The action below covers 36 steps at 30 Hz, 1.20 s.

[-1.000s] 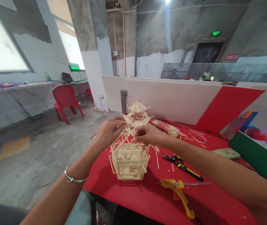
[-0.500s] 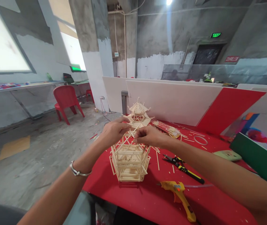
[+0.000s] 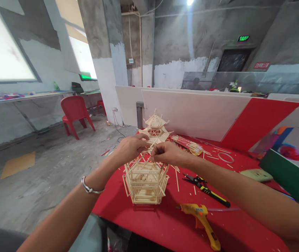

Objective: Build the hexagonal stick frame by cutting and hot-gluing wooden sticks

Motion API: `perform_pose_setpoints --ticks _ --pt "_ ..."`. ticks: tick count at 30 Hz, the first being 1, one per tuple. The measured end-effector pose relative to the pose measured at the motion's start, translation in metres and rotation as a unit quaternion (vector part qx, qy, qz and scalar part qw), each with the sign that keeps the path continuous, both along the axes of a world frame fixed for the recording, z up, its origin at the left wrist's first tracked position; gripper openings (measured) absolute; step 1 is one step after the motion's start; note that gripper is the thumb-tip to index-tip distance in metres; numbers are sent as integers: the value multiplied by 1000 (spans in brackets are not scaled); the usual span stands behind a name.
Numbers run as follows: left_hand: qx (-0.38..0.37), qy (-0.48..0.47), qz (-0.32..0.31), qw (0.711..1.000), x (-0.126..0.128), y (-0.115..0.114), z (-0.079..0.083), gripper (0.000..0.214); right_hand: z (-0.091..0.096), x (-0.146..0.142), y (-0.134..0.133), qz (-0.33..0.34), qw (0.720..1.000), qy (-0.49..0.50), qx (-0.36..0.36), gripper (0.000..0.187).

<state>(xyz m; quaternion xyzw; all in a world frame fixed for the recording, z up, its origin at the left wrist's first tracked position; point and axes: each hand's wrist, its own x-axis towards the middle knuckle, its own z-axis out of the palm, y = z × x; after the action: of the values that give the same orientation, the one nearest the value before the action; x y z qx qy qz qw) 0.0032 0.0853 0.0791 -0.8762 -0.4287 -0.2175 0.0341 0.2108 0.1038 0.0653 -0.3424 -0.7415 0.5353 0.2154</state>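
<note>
A hexagonal tower of thin wooden sticks (image 3: 145, 183) stands on the red table (image 3: 170, 220). Both hands meet over its slanted top frame. My left hand (image 3: 129, 148) is closed, fingertips pinching a thin stick at the top. My right hand (image 3: 166, 153) is closed too, pinching the same stick area from the right. Behind them stands a smaller stick-built pagoda roof (image 3: 155, 126).
A yellow glue gun (image 3: 202, 220) lies near the front edge. Black-and-yellow cutters (image 3: 204, 189) lie right of the tower. A bundle of sticks in a wrapper (image 3: 187, 143), loose sticks, a white ring (image 3: 224, 157) and a green board (image 3: 288, 178) are further right. A red chair (image 3: 74, 112) stands on the floor left.
Both hands have dropped slightly and drawn closer together over the tower top. The view has shifted a little.
</note>
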Motion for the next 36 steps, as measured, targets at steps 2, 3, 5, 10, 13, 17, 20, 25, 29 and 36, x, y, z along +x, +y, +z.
perform_pose_setpoints --ticks 2,3,5,10,13,17,20,25,29,36 --pt "1 13 6 1000 0 0 0 25 0 0 0 0 1000 1 1 5" --pt "2 19 9 1000 0 1 0 25 1 0 -1 0 1000 2 2 4" --pt "3 27 14 1000 -1 1 -1 24 2 0 -1 -3 1000 2 2 4" --pt "7 35 17 999 -2 2 -1 23 4 -1 -3 -8 1000 4 -1 6" --pt "5 33 7 999 -2 2 0 24 3 -1 -3 -7 1000 7 -4 6" --pt "1 23 -2 1000 -2 2 0 23 2 0 -3 -8 1000 8 -5 6" --pt "-7 21 -1 1000 -2 3 0 21 1 0 -2 -9 1000 8 -1 5" --pt "-15 19 1 1000 -2 2 0 21 0 1 -1 -2 1000 4 1 5" --pt "-26 24 -1 999 -2 0 2 24 1 0 -1 -1 1000 5 0 7" --pt "-23 23 -6 999 -2 1 1 24 0 1 -1 -8 1000 0 2 7"
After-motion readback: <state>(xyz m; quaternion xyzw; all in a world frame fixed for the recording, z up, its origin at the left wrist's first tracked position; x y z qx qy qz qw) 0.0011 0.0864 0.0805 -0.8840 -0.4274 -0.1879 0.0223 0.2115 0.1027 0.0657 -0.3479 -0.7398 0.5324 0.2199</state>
